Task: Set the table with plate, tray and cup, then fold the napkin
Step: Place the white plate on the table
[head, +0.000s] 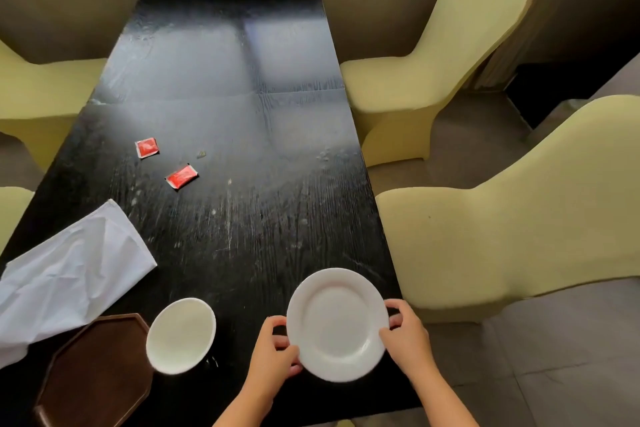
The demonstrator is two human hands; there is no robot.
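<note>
A: White plate point(337, 324) status?
B: Gripped at opposite rim edges by left hand point(273, 354) and right hand point(403, 336), fingers curled on it, right of the small bowl point(180, 335).
A: Handling?
B: Judged rigid, glazed, slippery, breakable; rim grip advised.

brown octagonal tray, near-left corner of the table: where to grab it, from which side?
Take the tray by its raised rim on the near and right edges, coming in from the table's near side. It lies flat, and the napkin drapes over its far-left corner, so that side is blocked. Both hands are busy with the plate.
</note>
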